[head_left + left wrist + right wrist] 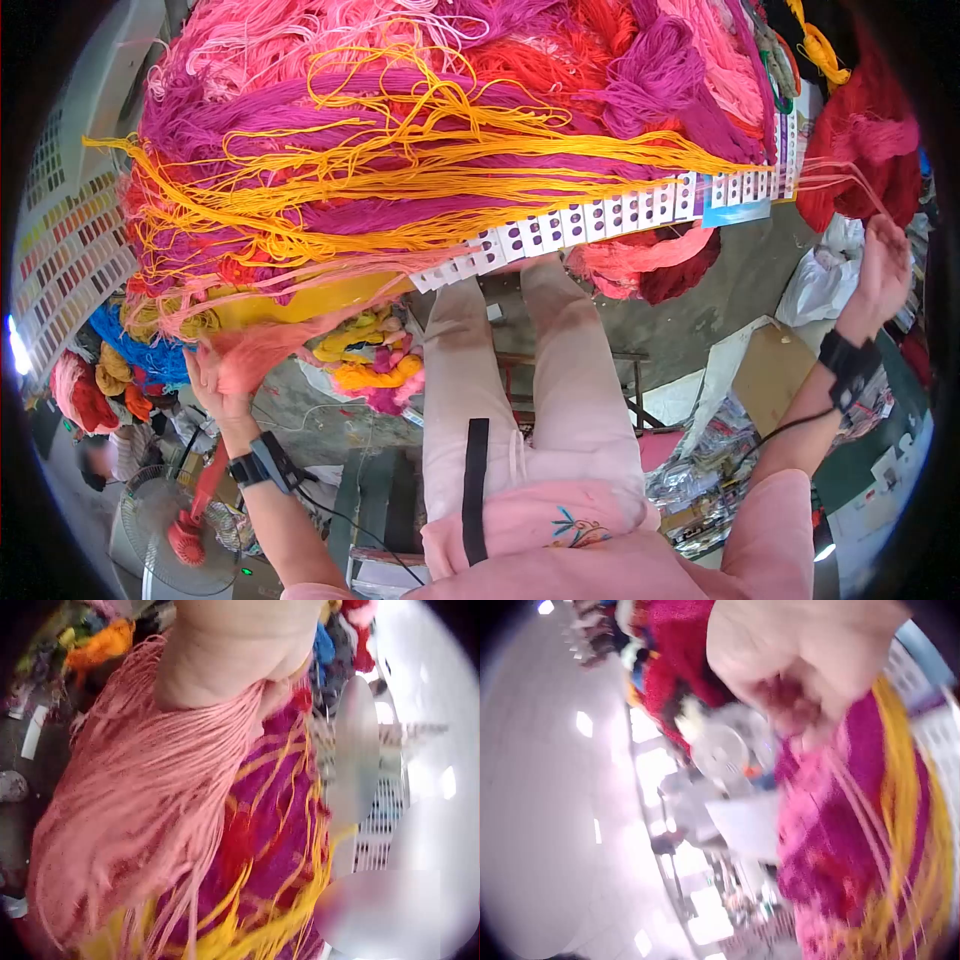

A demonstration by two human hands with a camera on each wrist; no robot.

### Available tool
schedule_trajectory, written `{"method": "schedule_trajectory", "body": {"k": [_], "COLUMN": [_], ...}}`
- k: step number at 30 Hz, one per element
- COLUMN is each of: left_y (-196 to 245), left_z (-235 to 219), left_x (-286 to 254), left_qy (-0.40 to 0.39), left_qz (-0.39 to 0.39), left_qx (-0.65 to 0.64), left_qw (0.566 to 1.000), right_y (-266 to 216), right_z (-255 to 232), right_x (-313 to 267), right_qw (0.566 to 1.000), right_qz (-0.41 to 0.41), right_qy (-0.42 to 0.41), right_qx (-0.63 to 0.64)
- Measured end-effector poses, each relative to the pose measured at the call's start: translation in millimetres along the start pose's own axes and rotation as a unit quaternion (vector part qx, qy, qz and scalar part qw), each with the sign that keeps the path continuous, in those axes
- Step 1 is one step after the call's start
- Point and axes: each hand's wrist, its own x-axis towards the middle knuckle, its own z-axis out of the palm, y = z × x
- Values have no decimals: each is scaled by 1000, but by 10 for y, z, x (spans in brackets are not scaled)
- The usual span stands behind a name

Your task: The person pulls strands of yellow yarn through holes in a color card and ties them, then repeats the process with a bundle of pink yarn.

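My left hand (213, 383) grips a thick bundle of salmon-pink yarn (142, 817), which fans out below the hand in the left wrist view. From that bundle, loose strands run across the front of a large yarn pile. Far to the right, my right hand (882, 272) is raised with curled fingers, pinching thin pink strands (859, 799) of yarn that stretch back toward the pile. Between the hands, long yellow yarn (480, 165) lies spread over purple yarn (340, 215).
A strip of white punched cards (600, 215) runs along the pile's front edge. Pink yarn (270, 50) and red yarn (545, 75) heap behind it. Color sample charts (75, 250) stand at left, above a fan (175, 525). Dark red yarn (850, 130) hangs at right.
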Motion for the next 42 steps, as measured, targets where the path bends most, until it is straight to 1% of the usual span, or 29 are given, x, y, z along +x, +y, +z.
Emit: {"method": "schedule_trajectory", "body": {"k": [1, 2, 3, 4, 5, 6, 8, 9, 10, 12, 13, 15, 19, 21, 24, 26, 28, 30, 31, 33, 34, 35, 36, 37, 38, 39, 40, 41, 42], "left_y": [-119, -222, -613, -771, -1030, -1253, -1605, -1722, -1834, -1957, -1968, -1966, -1916, -1871, -1983, -2005, -1927, -1665, -1565, -1412, -1517, -1616, -1737, -1820, -1800, -1725, -1578, -1244, -809], "left_z": [-200, -392, 67, 378, 593, 796, 1088, 1121, 1148, 1164, 1150, 1080, 1009, 1067, 1086, 1056, 1006, 950, 949, 943, 927, 981, 1062, 1118, 1178, 1145, 1064, 1071, 988], "left_x": [121, 240, -40, -397, -579, -709, -955, -943, -905, -897, -897, -886, -885, -897, -900, -891, -846, -746, -715, -679, -666, -714, -777, -814, -851, -820, -760, -815, -731], "left_qy": [-163, -309, -395, -375, -308, -357, -275, -271, -286, -312, -312, -317, -340, -352, -339, -333, -326, -372, -372, -346, -414, -413, -432, -443, -418, -415, -412, -340, -343], "left_qz": [-207, -390, -458, -342, -320, -324, -290, -289, -257, -189, -191, -131, -150, -197, -192, -177, -160, -257, -259, -453, -381, -384, -352, -312, -246, -208, -170, -167, -125], "left_qx": [-199, -376, -288, 30, 150, 201, 305, 303, 356, 437, 437, 507, 434, 353, 363, 378, 393, 139, 142, -33, 77, 80, 215, 343, 462, 458, 455, 457, 374], "left_qw": [944, 782, 743, 861, 883, 852, 865, 867, 852, 822, 822, 791, 821, 844, 846, 846, 845, 881, 880, 821, 823, 822, 802, 767, 743, 758, 771, 805, 852], "right_y": [-53, 365, 966, 1334, 1669, 2036, 2621, 2771, 2864, 2918, 2911, 2862, 2830, 2844, 2880, 2845, 2820, 2819, 2833, 2866, 2879, 2881, 2888, 2890, 2899, 2904, 2880, 2888, 2890], "right_z": [136, 528, 1019, 1299, 1459, 1428, 1492, 1531, 1525, 1481, 1461, 1433, 1475, 1478, 1398, 1431, 1459, 1446, 1432, 1406, 1378, 1361, 1362, 1376, 1402, 1429, 1490, 1509, 1541], "right_x": [-67, -335, -691, -946, -1135, -1235, -1462, -1549, -1596, -1653, -1668, -1658, -1752, -1756, -1711, -1709, -1707, -1685, -1665, -1654, -1661, -1673, -1659, -1658, -1659, -1665, -1663, -1685, -1706], "right_qw": [995, 982, 924, 915, 894, 900, 866, 843, 778, 771, 762, 760, 753, 741, 764, 782, 781, 781, 788, 797, 827, 853, 876, 875, 865, 856, 817, 818, 785], "right_qz": [-5, -58, -113, -8, 95, 174, 59, -4, -131, -145, -157, -147, -180, -185, -181, -119, -119, -119, -132, -144, -96, -46, -32, -32, -48, -62, -79, -78, -98], "right_qy": [-91, -64, -33, -66, -98, -166, -249, -255, -265, -264, -263, -282, -342, -359, -372, -362, -360, -352, -357, -361, -349, -335, -319, -317, -312, -305, -335, -334, -332], "right_qx": [38, -167, -363, -398, -427, -363, -430, -473, -555, -562, -570, -567, -533, -536, -495, -492, -496, -502, -484, -463, -431, -399, -362, -365, -389, -413, -462, -462, -514]}}
